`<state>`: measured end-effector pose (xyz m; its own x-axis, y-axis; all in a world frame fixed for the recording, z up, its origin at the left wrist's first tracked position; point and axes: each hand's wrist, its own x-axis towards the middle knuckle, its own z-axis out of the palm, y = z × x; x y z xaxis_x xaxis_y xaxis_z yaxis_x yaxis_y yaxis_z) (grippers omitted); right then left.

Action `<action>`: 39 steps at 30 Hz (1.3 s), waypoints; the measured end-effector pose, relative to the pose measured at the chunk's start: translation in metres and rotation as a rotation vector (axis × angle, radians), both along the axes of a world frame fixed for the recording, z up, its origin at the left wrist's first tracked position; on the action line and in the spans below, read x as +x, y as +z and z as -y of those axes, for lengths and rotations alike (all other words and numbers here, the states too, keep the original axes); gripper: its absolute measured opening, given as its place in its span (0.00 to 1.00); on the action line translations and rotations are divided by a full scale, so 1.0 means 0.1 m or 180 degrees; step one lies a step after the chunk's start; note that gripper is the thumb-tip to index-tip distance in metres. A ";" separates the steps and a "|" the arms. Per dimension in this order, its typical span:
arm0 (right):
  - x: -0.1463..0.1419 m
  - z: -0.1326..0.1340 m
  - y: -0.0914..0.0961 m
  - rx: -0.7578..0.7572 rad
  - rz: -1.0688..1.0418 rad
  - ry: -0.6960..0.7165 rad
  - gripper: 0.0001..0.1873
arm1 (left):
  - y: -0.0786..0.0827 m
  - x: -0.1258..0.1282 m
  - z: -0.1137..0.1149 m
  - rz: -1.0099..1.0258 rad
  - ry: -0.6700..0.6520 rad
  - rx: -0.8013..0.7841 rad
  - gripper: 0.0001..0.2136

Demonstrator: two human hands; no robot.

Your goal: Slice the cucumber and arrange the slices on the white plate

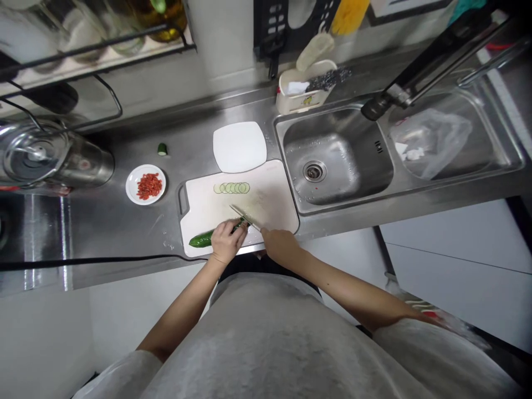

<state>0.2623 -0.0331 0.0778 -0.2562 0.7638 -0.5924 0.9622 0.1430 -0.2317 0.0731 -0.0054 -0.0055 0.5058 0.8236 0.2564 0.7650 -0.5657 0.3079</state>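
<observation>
A white cutting board (208,205) lies at the counter's front edge. On it my left hand (228,239) is closed over a dark green cucumber (201,240), whose uncut end sticks out to the left. My right hand (279,244) grips the handle of a kitchen knife (245,215). The blade points up and left, right by the cucumber's cut end and my left fingertips; whether it touches the flesh I cannot tell. Several thin cucumber slices (231,188) lie overlapped in a row farther back on the board.
A white square plate (240,147) sits behind the board. To the left stand a small dish (129,187) of red bits, a cucumber end piece (162,149) and a steel pot (83,160). A double sink (341,155) is on the right, with a plastic bag (440,138) in its far basin.
</observation>
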 end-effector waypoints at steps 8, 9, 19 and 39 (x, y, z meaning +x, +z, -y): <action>0.04 -0.02 -0.02 0.0017 -0.0047 0.0033 0.11 | 0.02 0.00 0.00 -0.0052 0.0059 -0.0218 0.10; 0.04 -0.03 -0.02 -0.0036 -0.0035 0.0026 0.12 | 0.03 0.01 0.00 -0.0061 0.0086 -0.0299 0.10; 0.05 -0.05 -0.06 -0.0068 -0.0040 -0.0021 0.12 | 0.04 0.01 0.00 -0.0038 0.0075 -0.0356 0.10; 0.10 -0.01 -0.18 -0.0160 -0.0006 -0.0326 0.16 | 0.11 0.04 -0.08 0.0252 0.0027 -0.0063 0.11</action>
<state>0.2721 -0.0323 0.0602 -0.1796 0.7553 -0.6303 0.9707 0.0321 -0.2381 0.0771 0.0028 0.0050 0.4775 0.8332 0.2790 0.7426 -0.5524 0.3787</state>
